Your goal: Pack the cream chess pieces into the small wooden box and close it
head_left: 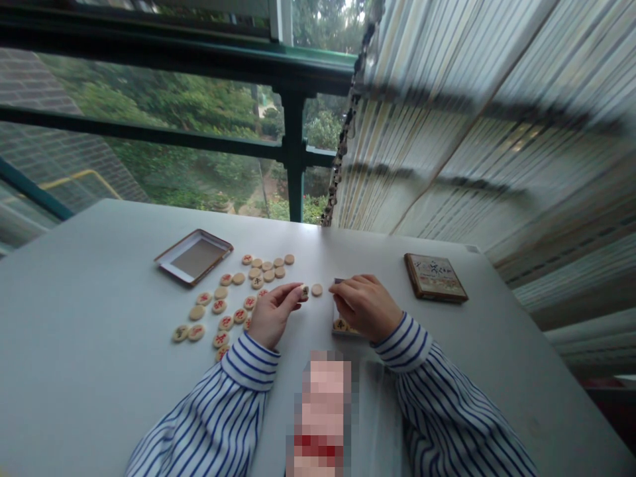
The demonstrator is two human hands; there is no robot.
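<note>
My left hand [276, 311] pinches a round wooden Chinese chess piece [305, 290] between thumb and fingertips, with a dark character on its face. Just right of it a plain-faced piece [317, 290] lies on the table. My right hand [368, 306] is closed over a small open box [342, 333]; its fingertips are down at the box and what they hold, if anything, is hidden. A few pieces with dark characters [340, 324] show inside the box near its front edge. Around and beyond my left hand several loose pieces [226, 322] lie spread, some red-marked, some plain side up.
An open shallow tray or lid [197, 258] lies at the back left of the white table [99, 318]. A decorated flat box [436, 278] rests at the right. Behind the table are a green-framed window [295, 152] and a striped curtain [422, 132].
</note>
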